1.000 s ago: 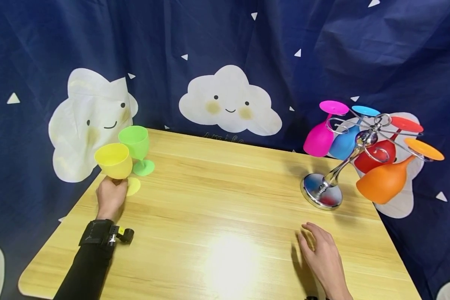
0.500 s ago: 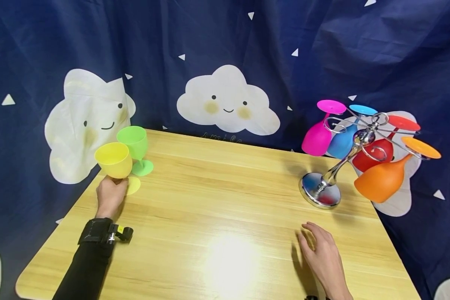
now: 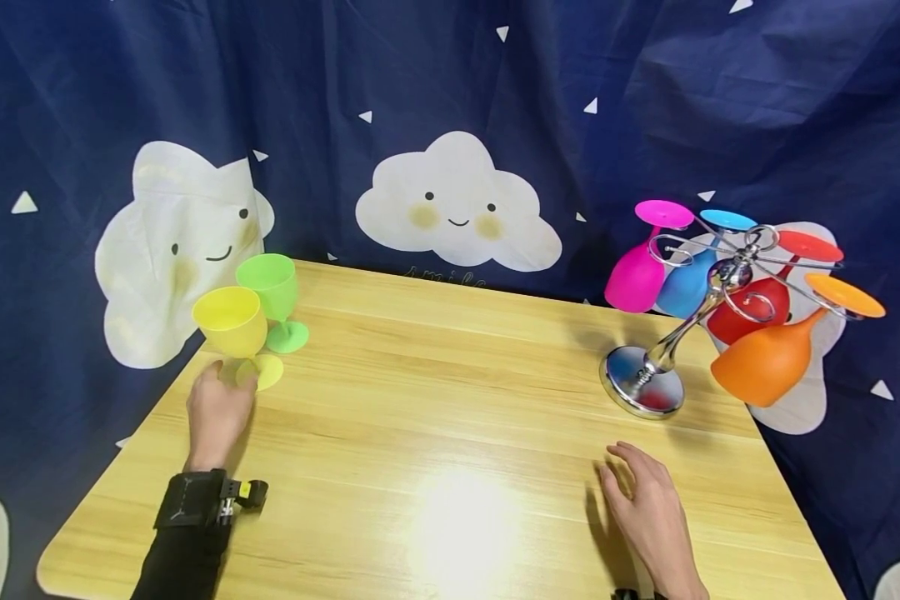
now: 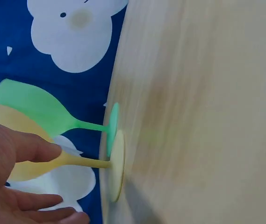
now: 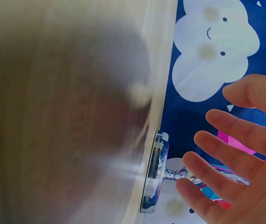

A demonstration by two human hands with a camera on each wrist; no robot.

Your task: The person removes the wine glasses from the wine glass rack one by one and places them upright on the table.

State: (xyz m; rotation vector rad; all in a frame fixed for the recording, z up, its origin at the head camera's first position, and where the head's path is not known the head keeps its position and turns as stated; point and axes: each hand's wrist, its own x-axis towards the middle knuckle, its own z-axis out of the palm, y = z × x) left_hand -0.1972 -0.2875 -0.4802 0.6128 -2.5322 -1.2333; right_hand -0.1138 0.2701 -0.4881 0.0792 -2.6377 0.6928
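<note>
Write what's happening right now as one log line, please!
left hand: beside yellow goblet, not gripping | right hand: holding nothing | yellow goblet: upright near green goblet | metal rack: four goblets hanging upside down

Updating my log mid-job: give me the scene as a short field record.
left hand: at the yellow goblet, not gripping; contact unclear
right hand: holds nothing, nearest the metal rack
yellow goblet: upright on the table
green goblet: upright behind yellow goblet
metal rack: pink goblet, blue goblet, red goblet, orange goblet, all hanging upside down
</note>
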